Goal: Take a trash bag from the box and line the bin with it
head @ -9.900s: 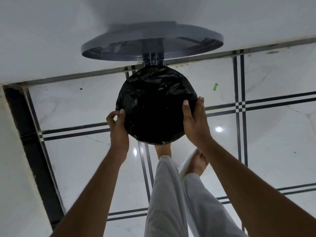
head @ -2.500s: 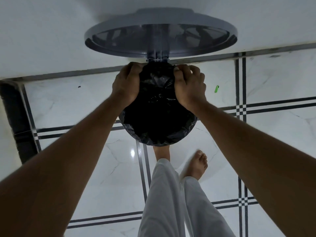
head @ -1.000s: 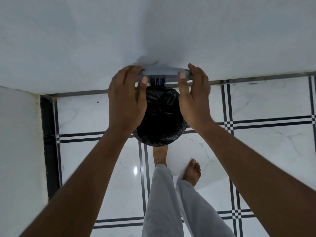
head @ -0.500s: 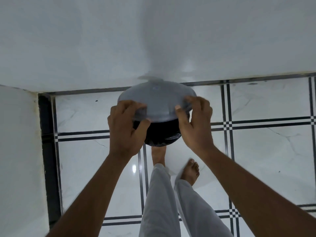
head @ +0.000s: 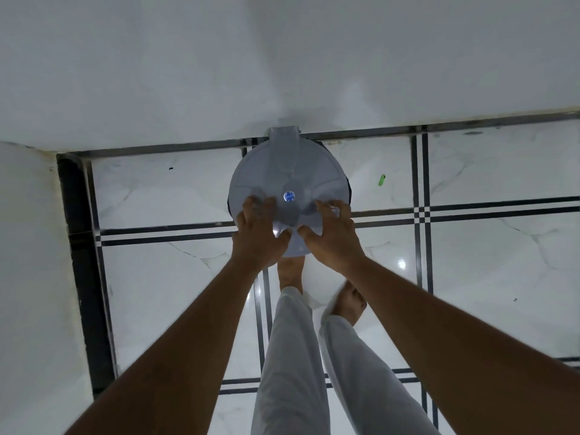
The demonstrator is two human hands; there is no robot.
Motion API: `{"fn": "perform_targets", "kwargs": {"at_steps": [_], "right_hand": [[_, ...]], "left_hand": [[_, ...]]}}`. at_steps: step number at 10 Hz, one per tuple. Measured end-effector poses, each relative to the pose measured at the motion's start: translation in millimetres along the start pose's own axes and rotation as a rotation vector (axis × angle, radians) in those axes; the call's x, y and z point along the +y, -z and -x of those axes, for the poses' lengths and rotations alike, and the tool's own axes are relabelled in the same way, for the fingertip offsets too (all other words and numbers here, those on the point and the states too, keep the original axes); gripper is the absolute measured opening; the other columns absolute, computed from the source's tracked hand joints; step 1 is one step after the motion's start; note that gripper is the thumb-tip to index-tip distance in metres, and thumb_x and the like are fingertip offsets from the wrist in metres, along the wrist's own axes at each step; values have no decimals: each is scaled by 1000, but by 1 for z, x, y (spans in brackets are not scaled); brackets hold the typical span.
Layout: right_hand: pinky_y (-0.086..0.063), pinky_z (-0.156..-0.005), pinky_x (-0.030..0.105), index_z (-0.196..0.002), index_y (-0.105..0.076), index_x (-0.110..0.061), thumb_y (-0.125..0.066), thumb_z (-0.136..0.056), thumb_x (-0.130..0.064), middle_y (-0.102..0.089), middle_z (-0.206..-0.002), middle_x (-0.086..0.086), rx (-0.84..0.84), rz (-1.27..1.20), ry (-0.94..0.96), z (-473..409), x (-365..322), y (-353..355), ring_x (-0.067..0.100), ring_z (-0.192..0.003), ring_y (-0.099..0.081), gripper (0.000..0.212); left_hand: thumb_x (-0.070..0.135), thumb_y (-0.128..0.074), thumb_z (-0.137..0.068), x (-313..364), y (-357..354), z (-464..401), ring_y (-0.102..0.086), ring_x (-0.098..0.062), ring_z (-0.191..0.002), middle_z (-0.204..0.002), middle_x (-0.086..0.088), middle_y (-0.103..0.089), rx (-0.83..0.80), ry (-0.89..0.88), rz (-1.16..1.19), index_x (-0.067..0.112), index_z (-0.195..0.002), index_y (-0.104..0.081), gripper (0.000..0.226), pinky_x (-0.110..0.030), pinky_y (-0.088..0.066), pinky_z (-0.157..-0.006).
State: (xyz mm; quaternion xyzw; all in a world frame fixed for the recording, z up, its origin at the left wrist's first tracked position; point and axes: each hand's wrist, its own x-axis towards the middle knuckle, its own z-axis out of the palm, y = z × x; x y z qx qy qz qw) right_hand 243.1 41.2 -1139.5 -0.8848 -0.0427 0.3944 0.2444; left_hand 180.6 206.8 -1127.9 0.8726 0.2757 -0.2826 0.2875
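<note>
At the centre of the frame, the bin's grey lid (head: 288, 189) lies flat and closed, with a sliver of black trash bag (head: 347, 196) at its right edge. The left hand (head: 259, 235) and right hand (head: 331, 235) rest spread-fingered on its near half, neither grip closed on anything.

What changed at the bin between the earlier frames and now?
The grey lid swung down from upright against the wall to closed over the bin, hiding the black bag. The left hand and right hand left the bag's rim and now rest on the lid. The green scrap stayed put.
</note>
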Motion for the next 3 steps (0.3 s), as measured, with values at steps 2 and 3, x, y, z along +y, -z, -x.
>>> {"fn": "perform_targets", "kwargs": {"at_steps": [2, 3], "right_hand": [[-51, -118, 51, -167, -39, -29, -69, -104, -46, -32, -172, 5, -28, -137, -67, 5, -12, 11, 33, -155, -44, 72], [-47, -112, 36, -164, -47, -23, -62, -112, -41, -52, -165, 5, 10, -285, -88, 17, -32, 37, 28, -150, -54, 57]], "left_hand": [[46, -75, -98, 8, 2, 5, -32, -42, -156, -172, -14, -25, -8, 17, 29, 23, -167, -34, 83, -58, -43, -120], [39, -76, -99, 20, 13, 8, -50, -39, -144, -161, -13, -47, 70, 7, 170, 18, -160, -46, 71, -53, -48, -115]]}}
